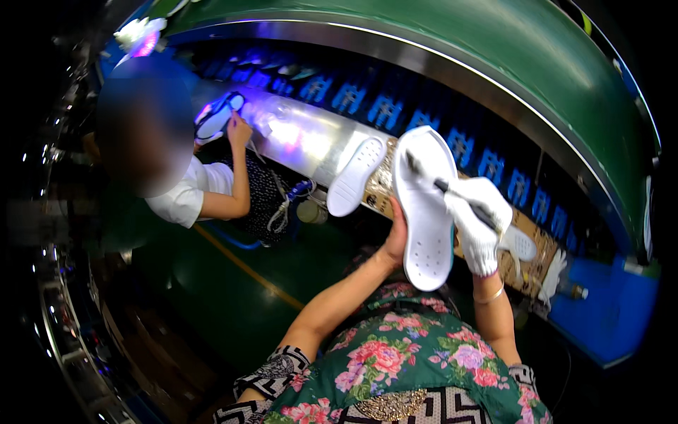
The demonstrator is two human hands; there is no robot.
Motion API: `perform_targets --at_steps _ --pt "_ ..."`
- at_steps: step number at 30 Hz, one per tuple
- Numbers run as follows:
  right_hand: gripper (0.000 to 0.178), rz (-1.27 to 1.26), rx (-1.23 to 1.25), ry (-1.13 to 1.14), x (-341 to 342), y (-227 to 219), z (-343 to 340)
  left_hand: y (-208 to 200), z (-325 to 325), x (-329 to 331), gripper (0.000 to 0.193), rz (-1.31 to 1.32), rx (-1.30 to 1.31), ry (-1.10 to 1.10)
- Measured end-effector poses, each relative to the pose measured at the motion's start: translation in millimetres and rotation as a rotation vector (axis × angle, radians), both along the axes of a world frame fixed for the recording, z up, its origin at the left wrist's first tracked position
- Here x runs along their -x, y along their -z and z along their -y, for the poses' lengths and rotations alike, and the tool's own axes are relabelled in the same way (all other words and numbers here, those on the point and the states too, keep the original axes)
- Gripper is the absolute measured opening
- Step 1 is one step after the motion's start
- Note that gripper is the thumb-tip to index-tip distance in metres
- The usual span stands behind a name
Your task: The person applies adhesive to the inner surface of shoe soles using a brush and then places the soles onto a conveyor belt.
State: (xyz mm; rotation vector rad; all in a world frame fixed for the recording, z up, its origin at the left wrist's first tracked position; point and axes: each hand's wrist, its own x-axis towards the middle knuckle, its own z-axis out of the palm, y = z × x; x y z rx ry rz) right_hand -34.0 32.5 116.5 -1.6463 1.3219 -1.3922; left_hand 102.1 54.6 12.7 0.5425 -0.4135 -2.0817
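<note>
A large white shoe sole (426, 233), dotted with small holes at its near end, is held up in front of me. My bare left hand (397, 237) grips its left edge. In a white knitted glove, my right hand (480, 220) is closed around a dark-handled brush (443, 186). The blurred bristles are over the upper half of the sole's inner face; whether they touch it I cannot tell. Just left of the held sole, another white sole (357, 177) lies on the bench. Beyond my right hand lies a further white sole (521, 244), partly hidden.
A metal bench (296, 134) runs along a green curved machine (522, 78) with a row of blue-lit parts beneath. Brown cardboard (531, 277), a white glove (554, 277) and a blue surface (607, 311) are at right. At left, a co-worker (205, 187) handles a shoe sole (219, 117).
</note>
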Motion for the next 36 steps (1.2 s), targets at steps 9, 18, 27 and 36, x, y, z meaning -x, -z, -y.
perform_targets --at_steps 9,18,27,36 --pt "0.023 -0.169 0.163 -0.224 0 0 -6 -6 10 -8 0.1 0.054 0.067 -0.033" --pt "0.019 -0.1 0.054 -0.241 -10 2 -18 -1 18 -19 0.1 0.168 0.127 -0.083" --pt "0.02 -0.325 0.245 -0.224 -10 0 -10 -17 31 -23 0.098 0.113 0.093 -0.104" --pt "0.026 -0.36 0.324 -0.178 -11 3 -8 -15 38 -27 0.101 0.068 0.065 -0.195"
